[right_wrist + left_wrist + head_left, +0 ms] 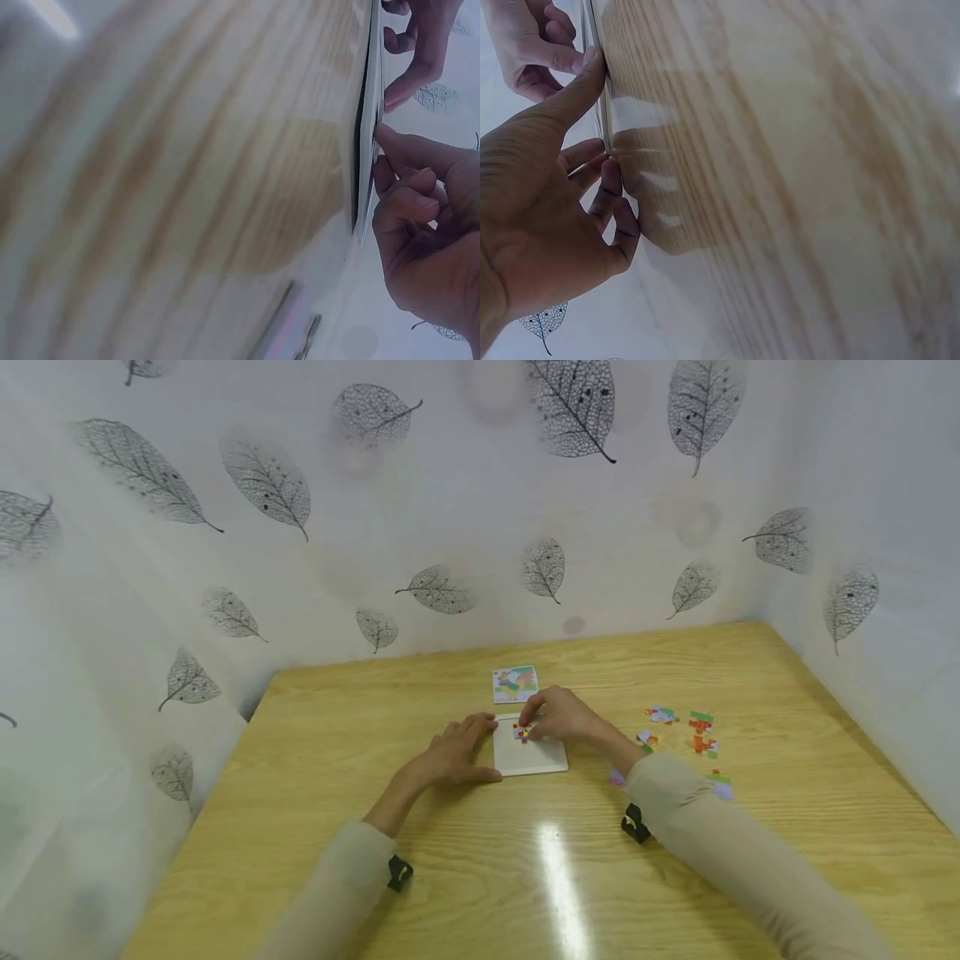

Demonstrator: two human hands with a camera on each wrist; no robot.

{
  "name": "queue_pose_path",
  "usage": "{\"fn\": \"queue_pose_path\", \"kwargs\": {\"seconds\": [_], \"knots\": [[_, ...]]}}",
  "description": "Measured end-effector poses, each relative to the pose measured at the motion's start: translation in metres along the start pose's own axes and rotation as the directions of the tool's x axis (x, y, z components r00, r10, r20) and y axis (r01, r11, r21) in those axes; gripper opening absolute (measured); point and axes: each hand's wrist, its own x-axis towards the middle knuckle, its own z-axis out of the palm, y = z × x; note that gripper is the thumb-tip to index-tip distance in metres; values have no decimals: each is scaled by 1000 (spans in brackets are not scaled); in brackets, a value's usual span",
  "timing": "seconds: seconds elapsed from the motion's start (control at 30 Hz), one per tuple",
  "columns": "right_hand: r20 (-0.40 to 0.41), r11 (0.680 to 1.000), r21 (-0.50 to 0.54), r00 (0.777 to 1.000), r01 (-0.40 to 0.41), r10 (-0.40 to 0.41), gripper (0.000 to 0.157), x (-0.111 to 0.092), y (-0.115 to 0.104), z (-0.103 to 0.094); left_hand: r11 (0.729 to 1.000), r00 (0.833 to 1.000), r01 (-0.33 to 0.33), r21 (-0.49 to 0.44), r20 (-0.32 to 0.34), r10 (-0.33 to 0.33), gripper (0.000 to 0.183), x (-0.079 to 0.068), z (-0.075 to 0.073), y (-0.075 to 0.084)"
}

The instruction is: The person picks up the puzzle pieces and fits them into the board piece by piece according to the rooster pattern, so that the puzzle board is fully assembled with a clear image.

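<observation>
A white square puzzle tray (531, 760) lies on the table between both hands. My left hand (453, 753) holds its left side, thumb at the near corner and fingertips at the far one. In the left wrist view, that hand's fingers (609, 180) bend against the tray's edge. Over the tray, my right hand (561, 714) pinches a small colourful jigsaw piece (521, 733) at the tray's upper left, thumb and index finger down at its surface. The right wrist view shows the right hand (427, 217) low over the tray, its other fingers curled; the piece is hidden there.
A square picture card (515, 684) lies just beyond the tray. Several loose jigsaw pieces (702, 723) are spread on the table to the right, some partly behind the right sleeve (675, 785). A leaf-printed white curtain (465, 527) stands behind the wooden table (360, 718).
</observation>
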Motion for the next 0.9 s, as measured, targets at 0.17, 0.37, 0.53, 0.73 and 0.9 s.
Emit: {"fn": "queue_pose_path", "kwargs": {"seconds": [0.17,0.37,0.53,0.73,0.9], "knots": [[-18,1000,-19,1000,-5,5,16,5,-7,6,1000,1000,3,4,7,-3,87,0,0,-1],[-44,1000,-26,999,1,-2,15,9,-12,11,1000,1000,-15,1,6,15,84,-1,-2,0],[-60,999,-41,998,0,-3,16,13,-14,16,1000,1000,-17,10,8,17,84,0,-2,1],[-75,998,-55,997,-25,21,15,15,-17,19,1000,1000,-16,16,5,16,84,-1,-3,3],[-76,998,-58,997,-27,22,15,15,-20,20,1000,1000,-11,27,4,11,84,-1,-4,4]]}}
